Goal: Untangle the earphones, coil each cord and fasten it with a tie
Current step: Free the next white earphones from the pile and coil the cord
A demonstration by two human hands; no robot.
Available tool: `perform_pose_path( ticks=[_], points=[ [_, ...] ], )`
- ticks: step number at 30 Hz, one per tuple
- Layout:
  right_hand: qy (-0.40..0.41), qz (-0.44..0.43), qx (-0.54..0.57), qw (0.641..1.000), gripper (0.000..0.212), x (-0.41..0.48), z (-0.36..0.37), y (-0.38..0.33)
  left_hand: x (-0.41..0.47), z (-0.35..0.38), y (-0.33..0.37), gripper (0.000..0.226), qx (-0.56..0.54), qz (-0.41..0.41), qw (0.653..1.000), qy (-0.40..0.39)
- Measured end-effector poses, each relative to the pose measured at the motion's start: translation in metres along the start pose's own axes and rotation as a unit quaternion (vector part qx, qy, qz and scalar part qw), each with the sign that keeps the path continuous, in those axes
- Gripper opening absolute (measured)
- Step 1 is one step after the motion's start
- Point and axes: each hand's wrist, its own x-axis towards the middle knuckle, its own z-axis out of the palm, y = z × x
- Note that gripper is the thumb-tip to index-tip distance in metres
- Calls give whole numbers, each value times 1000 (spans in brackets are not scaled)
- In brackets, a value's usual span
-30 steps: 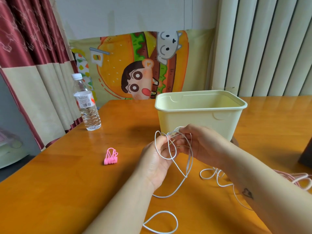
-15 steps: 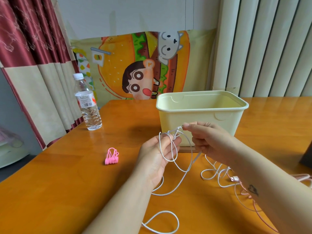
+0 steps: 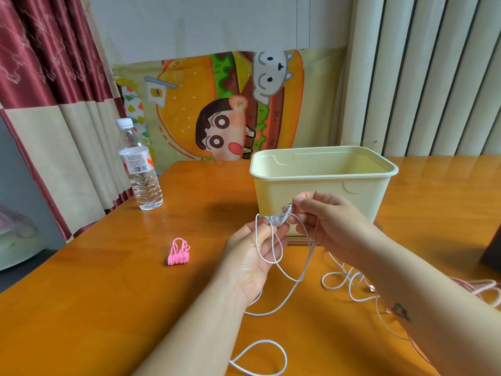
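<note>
Both hands (image 3: 253,256) (image 3: 328,223) pinch the white cord (image 3: 303,270) (loops dangling).

On my orange wooden table (image 3: 81,308): one pale yellow plastic tub (image 3: 366,196), open-topped, upright. One clear water bottle (image 3: 141,172), white-capped, well to its left. Behind, facing me: cartoon burger poster (image 3: 217,104), red-and-cream curtain (image 3: 54,77).

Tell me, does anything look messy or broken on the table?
Only the cords look messy. The white cord sprawls in loose loops over the table and crosses the pink cord by the right arm, so they look tangled. Nothing looks spilled or broken: the water bottle stands upright with its cap on.
</note>
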Motion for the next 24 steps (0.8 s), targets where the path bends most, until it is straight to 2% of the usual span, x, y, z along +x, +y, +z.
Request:
perform_pose_path(
  ticks=[4, 8, 13, 19, 22, 24],
  points=[
    [-5, 5, 27, 1000, 15, -1, 4, 1, 0, -2, 1, 32, -22, -10, 1000, -13],
    [9, 3, 55, 998, 16, -1, 5, 1, -1, -1, 1, 20, -42, -22, 999, -18],
    [-15, -14, 24, 999, 14, -4, 9, 0, -1, -3, 2, 17, -40, -16, 999, 4],
    [-63, -60, -119, 989, 7, -11, 12, -4, -3, -1, 2, 18, 8, 26, 999, 18],
    [-50, -140, -305, 941, 17, -15, 14, -6, -3, -1, 2, 14, 29, 47, 998, 24],
    [-29, -176, -377, 909, 11, -14, 14, -8, -4, -1, 3, 16, 34, 47, 998, 22]
  ],
)
